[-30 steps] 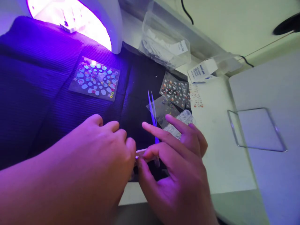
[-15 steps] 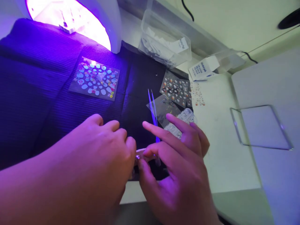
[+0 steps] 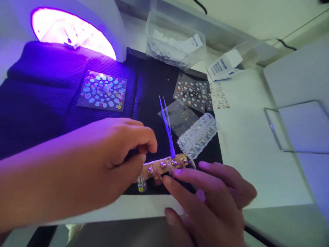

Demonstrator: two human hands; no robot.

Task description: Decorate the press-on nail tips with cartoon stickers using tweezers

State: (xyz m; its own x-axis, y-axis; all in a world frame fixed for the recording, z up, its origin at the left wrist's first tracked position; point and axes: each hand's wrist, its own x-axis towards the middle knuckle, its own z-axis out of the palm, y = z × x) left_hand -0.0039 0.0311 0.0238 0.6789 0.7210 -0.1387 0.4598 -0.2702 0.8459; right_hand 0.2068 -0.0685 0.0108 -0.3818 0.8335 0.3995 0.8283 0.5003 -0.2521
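dark mat (image 3: 51,113); left hand (image 3: 113,154) pinches nail stick (image 3: 164,166).

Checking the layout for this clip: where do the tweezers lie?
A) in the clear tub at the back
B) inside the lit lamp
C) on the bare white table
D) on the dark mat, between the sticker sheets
D: the tweezers lie on the dark mat, tips pointing away from the stick of nail tips.

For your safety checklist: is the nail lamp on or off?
On. The nail lamp glows bright pink-violet inside, casting purple light on the dark mat.
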